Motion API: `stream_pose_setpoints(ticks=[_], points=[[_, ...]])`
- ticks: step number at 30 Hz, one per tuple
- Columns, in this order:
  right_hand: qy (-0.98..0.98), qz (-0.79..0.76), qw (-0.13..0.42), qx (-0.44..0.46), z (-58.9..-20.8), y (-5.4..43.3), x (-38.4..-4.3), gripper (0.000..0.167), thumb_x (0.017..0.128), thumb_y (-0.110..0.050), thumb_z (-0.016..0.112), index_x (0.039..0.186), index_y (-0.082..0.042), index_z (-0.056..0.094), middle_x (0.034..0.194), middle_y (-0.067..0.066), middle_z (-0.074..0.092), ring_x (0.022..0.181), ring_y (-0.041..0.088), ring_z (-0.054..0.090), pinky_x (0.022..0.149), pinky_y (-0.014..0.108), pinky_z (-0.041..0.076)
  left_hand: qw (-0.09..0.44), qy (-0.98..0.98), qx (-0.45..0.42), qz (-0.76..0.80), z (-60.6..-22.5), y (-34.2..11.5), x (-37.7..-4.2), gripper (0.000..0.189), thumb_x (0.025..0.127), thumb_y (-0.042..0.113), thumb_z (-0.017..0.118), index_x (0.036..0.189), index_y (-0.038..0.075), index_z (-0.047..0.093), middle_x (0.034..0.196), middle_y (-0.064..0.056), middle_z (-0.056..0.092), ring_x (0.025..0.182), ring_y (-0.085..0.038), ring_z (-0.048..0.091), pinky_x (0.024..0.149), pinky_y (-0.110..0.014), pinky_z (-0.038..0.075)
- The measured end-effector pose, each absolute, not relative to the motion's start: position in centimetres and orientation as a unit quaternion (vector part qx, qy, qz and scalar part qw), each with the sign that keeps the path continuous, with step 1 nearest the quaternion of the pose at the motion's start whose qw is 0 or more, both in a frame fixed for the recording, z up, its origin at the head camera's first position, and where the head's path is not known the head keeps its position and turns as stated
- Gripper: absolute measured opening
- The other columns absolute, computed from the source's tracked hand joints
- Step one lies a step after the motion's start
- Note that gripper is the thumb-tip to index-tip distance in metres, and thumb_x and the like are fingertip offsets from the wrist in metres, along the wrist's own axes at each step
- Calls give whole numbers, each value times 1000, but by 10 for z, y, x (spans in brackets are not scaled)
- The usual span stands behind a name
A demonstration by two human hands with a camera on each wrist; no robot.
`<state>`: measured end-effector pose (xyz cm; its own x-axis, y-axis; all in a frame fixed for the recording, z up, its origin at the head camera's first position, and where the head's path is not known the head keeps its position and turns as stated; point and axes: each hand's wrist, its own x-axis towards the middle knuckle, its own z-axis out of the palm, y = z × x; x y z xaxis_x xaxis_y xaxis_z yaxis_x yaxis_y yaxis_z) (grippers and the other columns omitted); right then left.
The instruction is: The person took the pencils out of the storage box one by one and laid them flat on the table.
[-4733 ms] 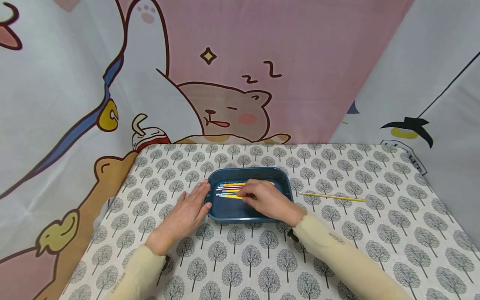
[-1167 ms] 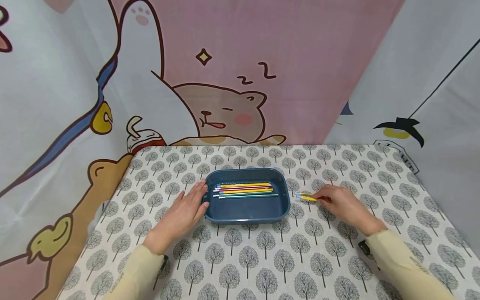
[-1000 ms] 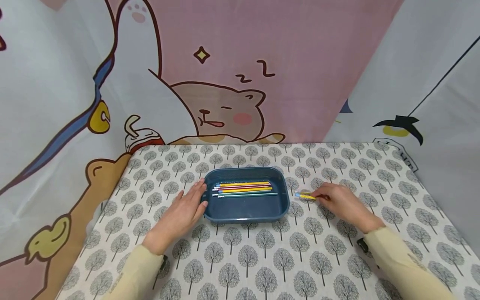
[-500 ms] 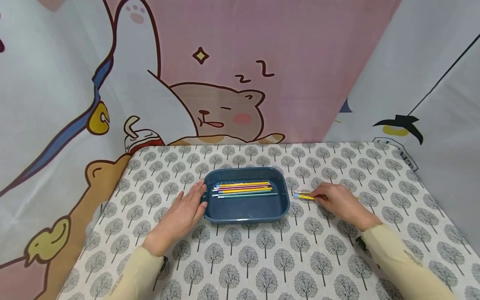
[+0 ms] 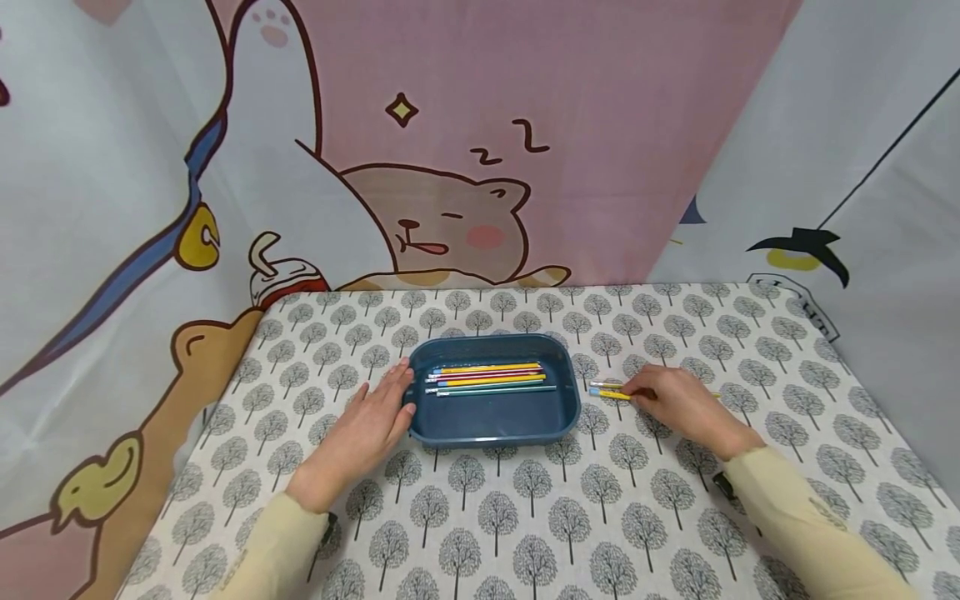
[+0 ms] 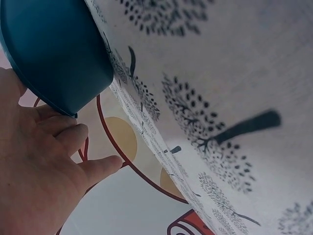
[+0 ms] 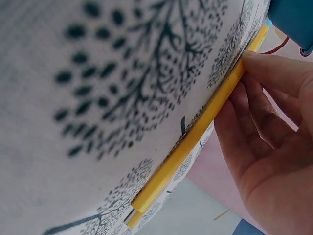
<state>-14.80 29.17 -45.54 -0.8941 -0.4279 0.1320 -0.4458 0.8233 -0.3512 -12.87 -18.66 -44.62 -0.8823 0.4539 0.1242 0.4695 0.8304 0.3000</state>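
A dark blue tray (image 5: 491,435) stands mid-table with several pencils inside, among them yellow, dark red and green ones (image 5: 525,388). My left hand (image 5: 367,433) lies at its left end, fairly straight fingers touching the rim; the left wrist view shows those fingers (image 6: 73,137) against the tray's edge. Right of the tray, my right hand (image 5: 678,408) pinches a yellow pencil (image 5: 613,394) with a blue end, low against the cloth. Just behind it lies a second yellow pencil (image 5: 609,384), largely hidden by the hand. In the right wrist view the pinched pencil (image 7: 190,142) runs along the table.
A tree-print cloth (image 5: 495,517) covers the table. Behind the table and at its sides hangs a cartoon-print curtain (image 5: 600,167).
Earlier my right hand was inside the tray, pinching a yellow pencil. It then moved right with that pencil, beside the one on the cloth. My left hand has stayed on the rim.
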Motion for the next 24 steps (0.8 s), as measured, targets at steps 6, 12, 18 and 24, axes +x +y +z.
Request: stream_pose_setpoints(ticks=[6, 12, 18, 24], points=[[-955, 192, 14, 224, -456, 292, -148, 20, 82, 1, 82, 100, -7, 80, 89, -4, 70, 75, 10, 65, 68, 33, 59, 27, -956, -242, -163, -447, -187, -128, 57, 111, 31, 46, 159, 1, 37, 169, -12, 26, 153, -32, 32, 117, -69, 29], [-957, 192, 4, 217, -455, 291, -148, 20, 83, 1, 82, 101, -8, 80, 90, -3, 71, 76, 11, 65, 69, 35, 59, 26, -955, -243, -167, -446, -187, -128, 57, 112, 33, 43, 159, 1, 36, 169, -13, 25, 153, -32, 32, 117, -69, 29], [-957, 192, 0, 216, -455, 291, -149, 20, 83, 1, 82, 101, -8, 80, 89, -4, 71, 75, 9, 64, 68, 33, 58, 21, -956, -240, -169, -446, -188, -128, 59, 113, 37, 38, 160, 2, 34, 170, -13, 25, 153, -32, 31, 118, -68, 28], [-954, 212, 2, 213, -453, 293, -146, 20, 84, -1, 83, 103, -8, 80, 89, -6, 69, 74, 5, 61, 66, 28, 56, 22, -956, -241, -168, -446, -188, -128, 58, 113, 36, 40, 160, 2, 35, 170, -11, 24, 153, -31, 31, 118, -68, 28]])
